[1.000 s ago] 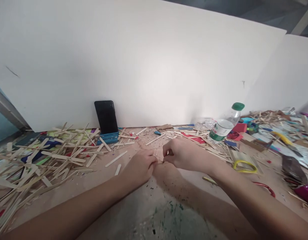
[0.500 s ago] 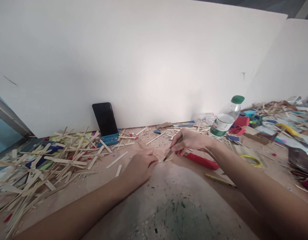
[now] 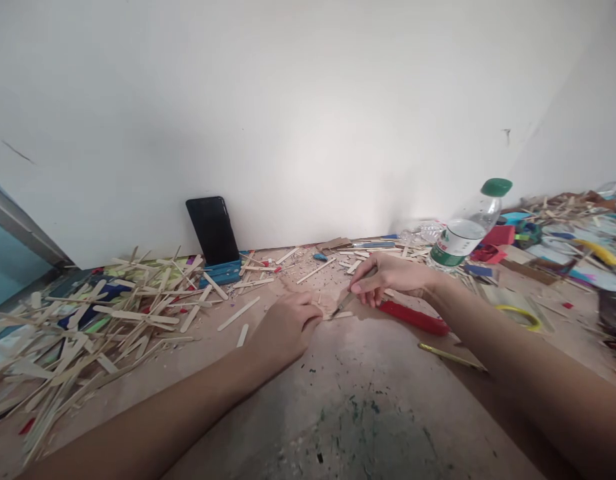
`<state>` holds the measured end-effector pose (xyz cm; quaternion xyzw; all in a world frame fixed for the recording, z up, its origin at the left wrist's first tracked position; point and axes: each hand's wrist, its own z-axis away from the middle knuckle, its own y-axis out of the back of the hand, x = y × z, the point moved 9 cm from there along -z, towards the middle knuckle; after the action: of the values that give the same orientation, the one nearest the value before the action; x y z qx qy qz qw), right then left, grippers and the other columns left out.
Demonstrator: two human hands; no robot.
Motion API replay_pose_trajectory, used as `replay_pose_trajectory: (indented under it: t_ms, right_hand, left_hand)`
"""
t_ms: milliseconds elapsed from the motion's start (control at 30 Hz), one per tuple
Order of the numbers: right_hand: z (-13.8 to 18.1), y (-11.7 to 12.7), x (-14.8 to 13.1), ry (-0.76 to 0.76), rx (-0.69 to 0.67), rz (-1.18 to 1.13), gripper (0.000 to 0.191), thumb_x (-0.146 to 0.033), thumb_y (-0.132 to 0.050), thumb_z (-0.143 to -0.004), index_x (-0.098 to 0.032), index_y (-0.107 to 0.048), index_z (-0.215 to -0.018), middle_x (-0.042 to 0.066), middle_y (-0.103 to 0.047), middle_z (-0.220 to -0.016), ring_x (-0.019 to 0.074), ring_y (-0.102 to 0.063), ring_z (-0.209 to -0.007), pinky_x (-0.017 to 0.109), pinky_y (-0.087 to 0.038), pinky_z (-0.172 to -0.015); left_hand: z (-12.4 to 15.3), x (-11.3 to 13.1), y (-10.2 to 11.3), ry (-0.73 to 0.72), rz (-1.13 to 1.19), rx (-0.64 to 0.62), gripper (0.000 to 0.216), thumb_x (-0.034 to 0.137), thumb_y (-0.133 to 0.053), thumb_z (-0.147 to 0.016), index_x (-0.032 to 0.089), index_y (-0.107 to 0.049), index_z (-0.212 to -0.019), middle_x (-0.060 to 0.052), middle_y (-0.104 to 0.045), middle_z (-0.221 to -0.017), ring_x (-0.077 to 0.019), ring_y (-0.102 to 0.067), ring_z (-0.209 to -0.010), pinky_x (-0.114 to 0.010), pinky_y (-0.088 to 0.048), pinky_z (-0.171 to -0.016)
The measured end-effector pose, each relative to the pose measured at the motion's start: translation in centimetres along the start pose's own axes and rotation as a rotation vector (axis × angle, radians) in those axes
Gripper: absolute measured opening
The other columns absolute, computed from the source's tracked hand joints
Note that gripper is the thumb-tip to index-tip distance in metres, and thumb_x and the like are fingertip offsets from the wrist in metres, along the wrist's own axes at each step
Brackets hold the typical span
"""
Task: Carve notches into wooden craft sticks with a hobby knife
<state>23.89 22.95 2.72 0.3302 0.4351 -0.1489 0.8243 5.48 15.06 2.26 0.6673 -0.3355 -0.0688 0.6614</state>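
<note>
My left hand (image 3: 284, 328) rests on the brown worktop (image 3: 338, 387) with its fingers curled and pressed down on a small wooden stick piece (image 3: 332, 312). My right hand (image 3: 388, 277) pinches a thin craft knife (image 3: 344, 305) like a pen. The knife's tip touches the wooden piece just right of my left fingertips. A red-handled tool (image 3: 413, 317) lies on the worktop under my right wrist.
A heap of wooden craft sticks (image 3: 103, 313) covers the left side. A black phone (image 3: 213, 230) leans on the white wall, standing on a blue block (image 3: 219, 273). A green-capped plastic bottle (image 3: 465, 230), a yellow ring (image 3: 518, 315) and colourful clutter sit right. A thin pen (image 3: 451, 357) lies near my right forearm.
A second ago both hands were pinched together at the small piece. My right hand then drew back with the knife and now sets its tip on the piece; the view shifted slightly.
</note>
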Motion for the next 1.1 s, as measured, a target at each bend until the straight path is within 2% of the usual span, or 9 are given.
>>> replay_pose_trajectory:
  t_ms: [167,533,933,1100]
  right_hand:
    - [0.0,0.7,-0.3,0.045,0.056,-0.022,0.035,-0.047,-0.074,-0.110,-0.016,-0.074,-0.127,0.008,-0.077,-0.117,0.0206,-0.076,-0.097,0.040,-0.068,-0.085]
    - [0.7,-0.2,-1.5,0.036,-0.026,0.126,0.029,-0.041,-0.078,-0.108,-0.016,-0.075,-0.124,0.007,-0.078,-0.116,0.0203,-0.077,-0.097,0.039,-0.068,-0.085]
    - [0.3,0.0,-0.7,0.037,-0.021,0.119,0.030,-0.042,-0.077,-0.109,-0.016,-0.075,-0.125,0.006,-0.078,-0.115,0.0193,-0.076,-0.094,0.037,-0.068,-0.082]
    - [0.5,-0.4,-0.6,0.048,-0.047,0.095,0.034,-0.043,-0.077,-0.109,-0.016,-0.074,-0.129,0.008,-0.077,-0.122,0.0221,-0.077,-0.101,0.041,-0.068,-0.088]
  left_hand:
    - [0.0,0.1,0.1,0.006,-0.004,-0.007,0.019,0.036,-0.074,-0.112,0.017,-0.077,-0.115,-0.007,-0.078,-0.119,-0.0227,-0.076,-0.111,-0.046,-0.067,-0.103]
    - [0.0,0.0,0.1,-0.004,-0.010,0.010,0.019,0.035,-0.075,-0.112,0.017,-0.077,-0.113,-0.006,-0.078,-0.116,-0.0223,-0.076,-0.109,-0.046,-0.067,-0.103]
    - [0.1,0.0,0.1,-0.032,-0.012,0.032,0.019,0.035,-0.074,-0.113,0.017,-0.076,-0.112,-0.006,-0.078,-0.114,-0.0217,-0.076,-0.107,-0.044,-0.067,-0.100]
    - [0.2,0.1,0.2,-0.027,-0.025,0.023,0.019,0.035,-0.074,-0.113,0.017,-0.076,-0.113,-0.006,-0.078,-0.113,-0.0214,-0.076,-0.105,-0.044,-0.067,-0.099]
